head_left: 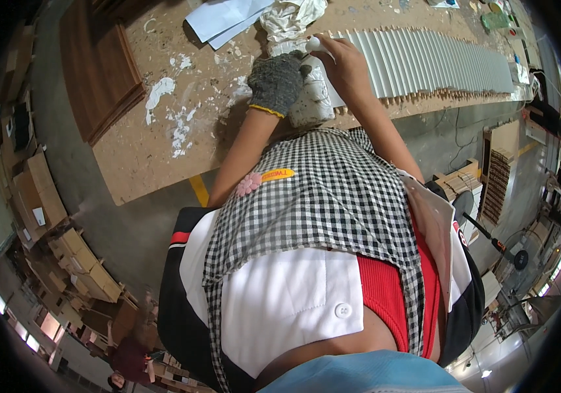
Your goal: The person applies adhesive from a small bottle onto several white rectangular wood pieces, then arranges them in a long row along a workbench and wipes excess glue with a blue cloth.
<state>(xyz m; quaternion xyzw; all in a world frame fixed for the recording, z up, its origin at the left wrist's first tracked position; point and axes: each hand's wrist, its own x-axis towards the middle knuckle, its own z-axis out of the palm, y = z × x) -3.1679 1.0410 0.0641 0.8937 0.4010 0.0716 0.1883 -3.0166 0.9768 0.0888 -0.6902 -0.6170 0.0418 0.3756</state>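
My left hand (275,82), in a dark grey knit glove with a yellow cuff, is closed just left of my right hand; what its fingers hold, if anything, is hidden. Bare, my right hand (344,69) grips a small white object with a rounded end (313,44), its kind not clear. Both hands are close together above a paint-splattered whitish block or container (311,108) at the table's near edge. Right of it lies a long row of pale grey-white slats (424,62), with wooden peg ends along both sides. A crumpled white cloth (291,16) lies beyond my hands.
The brown worktable (162,150) carries white paint splashes. Stacked dark brown boards (97,65) lie at its left, white paper sheets (223,19) at the back, and a green bottle-like thing (495,21) at the far right. Wooden parts (498,173) stand on the right floor; a person (130,360) appears lower left.
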